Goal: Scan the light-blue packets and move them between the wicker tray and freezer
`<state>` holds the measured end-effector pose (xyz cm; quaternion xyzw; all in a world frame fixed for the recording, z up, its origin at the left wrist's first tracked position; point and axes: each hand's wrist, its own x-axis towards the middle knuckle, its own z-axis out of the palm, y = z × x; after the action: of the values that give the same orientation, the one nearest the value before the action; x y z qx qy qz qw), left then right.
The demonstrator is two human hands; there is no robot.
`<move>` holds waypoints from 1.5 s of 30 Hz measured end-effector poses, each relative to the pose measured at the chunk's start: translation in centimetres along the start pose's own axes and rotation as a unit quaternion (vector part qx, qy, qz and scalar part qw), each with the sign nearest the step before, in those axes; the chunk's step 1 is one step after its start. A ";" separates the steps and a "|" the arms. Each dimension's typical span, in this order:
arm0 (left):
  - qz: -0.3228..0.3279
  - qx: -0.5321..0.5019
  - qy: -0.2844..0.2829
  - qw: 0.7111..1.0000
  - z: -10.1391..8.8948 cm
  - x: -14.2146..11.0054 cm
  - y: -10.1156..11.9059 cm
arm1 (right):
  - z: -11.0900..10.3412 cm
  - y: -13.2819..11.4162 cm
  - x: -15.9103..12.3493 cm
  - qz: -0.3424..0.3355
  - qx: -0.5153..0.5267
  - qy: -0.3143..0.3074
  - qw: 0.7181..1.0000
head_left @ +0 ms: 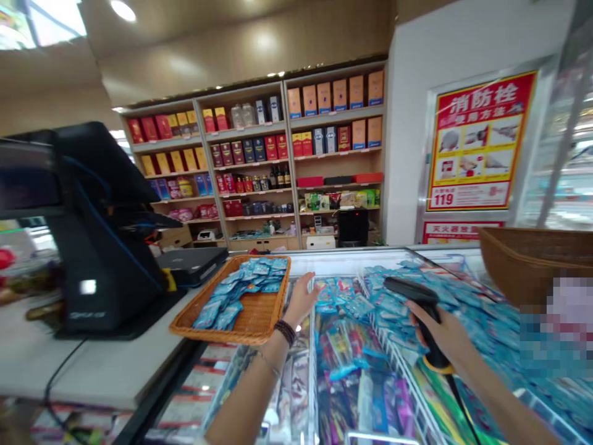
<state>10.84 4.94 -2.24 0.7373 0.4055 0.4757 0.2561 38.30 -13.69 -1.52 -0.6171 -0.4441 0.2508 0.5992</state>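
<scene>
Right hand (438, 330)'s wrapped round a black handheld scanner (412, 290), out over loose blue packets (393, 309). Left hand (300, 301)'s just beside the wicker basket (259, 312), can't tell if it's gripping anything tbh.

Basket (260, 315): we see an orange-brown weave.
Packets (217, 304): we see light blue.
Scanner (411, 289): we see black, ringed with yellow.
Bracelet (285, 332): we make out dark brown.
Terminal (104, 253): we see black with blue edging.
Poster (482, 143): we see red and yellow, with white lettering.
Wall (406, 136): we see plain white.
Dividers (312, 371): we see white.
</scene>
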 end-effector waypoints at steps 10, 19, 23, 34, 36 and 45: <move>-0.124 0.400 -0.014 0.908 -13.8 -1.0 -4.6 | 12.8 -1.3 0.3 0.039 0.122 -0.117 0.985; -0.144 0.551 -0.037 0.821 -14.1 1.8 -6.4 | 13.4 0.8 -0.4 0.068 0.098 -0.154 0.981; -0.151 0.539 -0.068 0.826 -13.2 3.8 -7.0 | 13.2 1.0 -0.4 0.063 0.102 -0.139 0.983; -0.142 0.535 -0.144 0.820 -13.1 6.0 -7.7 | 13.7 0.9 -0.7 0.026 0.020 -0.155 0.987; -0.121 0.537 -0.161 0.819 -14.0 5.6 -6.9 | 13.8 0.7 -0.9 0.025 0.018 -0.154 0.988; -0.014 0.450 -0.293 0.844 -19.2 -1.6 -4.5 | 14.0 0.6 -1.2 0.040 0.068 -0.176 0.981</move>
<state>-8.53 5.87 1.50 0.8711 0.4910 -0.0007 0.0098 26.05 -7.37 -4.53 -0.5382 -0.4996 0.4088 0.5419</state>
